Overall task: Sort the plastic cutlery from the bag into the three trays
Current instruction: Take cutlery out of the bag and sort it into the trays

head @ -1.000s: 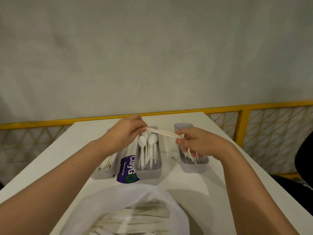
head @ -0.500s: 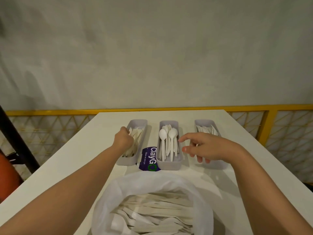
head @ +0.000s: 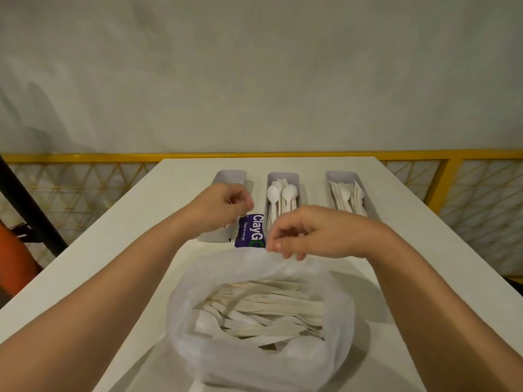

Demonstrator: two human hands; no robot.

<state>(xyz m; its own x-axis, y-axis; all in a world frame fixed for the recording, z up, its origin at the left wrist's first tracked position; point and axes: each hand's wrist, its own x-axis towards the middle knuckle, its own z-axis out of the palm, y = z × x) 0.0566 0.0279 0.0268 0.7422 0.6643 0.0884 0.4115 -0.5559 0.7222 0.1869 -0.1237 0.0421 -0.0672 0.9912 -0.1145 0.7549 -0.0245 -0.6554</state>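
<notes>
White plastic cutlery (head: pixel 263 309): most of it lies in a thick heap inside the bag, near us.
Bag (head: pixel 186 281): thin and translucent. It stands open on the near part of the table.
Right hand (head: pixel 308 233): it hovers at the far rim of the bag with the fingers loosely bent down, and we see nothing in them.
Left hand (head: pixel 223 205): it is above the left tray with the fingers curled inward. We cannot tell if it pinches anything.
Left tray (head: pixel 230 175): the hand covers most of it, so its content is hidden.
Middle tray (head: pixel 283 174): it holds some spoons (head: pixel 283 193).
Right tray (head: pixel 339 174): it holds some forks (head: pixel 346 195).
Done: we judge only a small part, since each visible tray has a modest bundle.
Left: much more, because the bag looks nearly full. The next piece must come from there.
Purple card (head: pixel 250 230): it sits between the left and middle trays, at their near ends.
Table (head: pixel 410 250): white, and it carries everything.
</notes>
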